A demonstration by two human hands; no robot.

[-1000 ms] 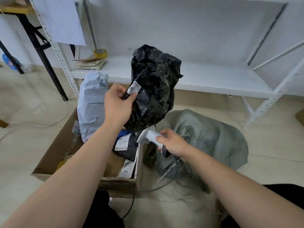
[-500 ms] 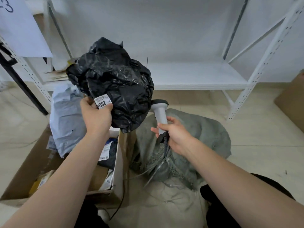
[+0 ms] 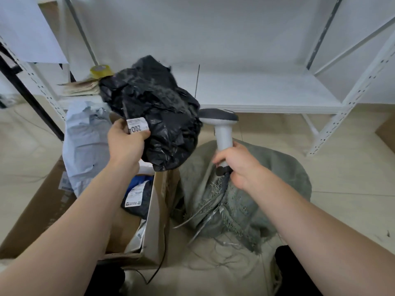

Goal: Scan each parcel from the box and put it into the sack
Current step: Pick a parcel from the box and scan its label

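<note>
My left hand (image 3: 126, 144) grips a crumpled black plastic parcel (image 3: 158, 116) by its edge, thumb on its white label (image 3: 137, 127), and holds it up above the cardboard box (image 3: 156, 212). My right hand (image 3: 237, 165) holds the grey handheld scanner (image 3: 221, 129) upright by its handle, its dark head just right of the parcel. Beneath the right hand lies the grey-green woven sack (image 3: 267, 182), slumped on the floor. Inside the box stand a pale blue-grey parcel (image 3: 85, 142) and a dark parcel with a white label (image 3: 139, 197).
A white metal shelf rack (image 3: 267, 97) stands behind, its slanted post (image 3: 350, 99) at the right. A roll of yellow tape (image 3: 101, 70) and papers lie on the shelf's left end. A black table leg (image 3: 32, 97) is at far left. The scanner cable (image 3: 162, 253) runs beside the box.
The scanner went from pointing down near the box to upright beside the parcel. The black parcel tilted and swung so its label faces me.
</note>
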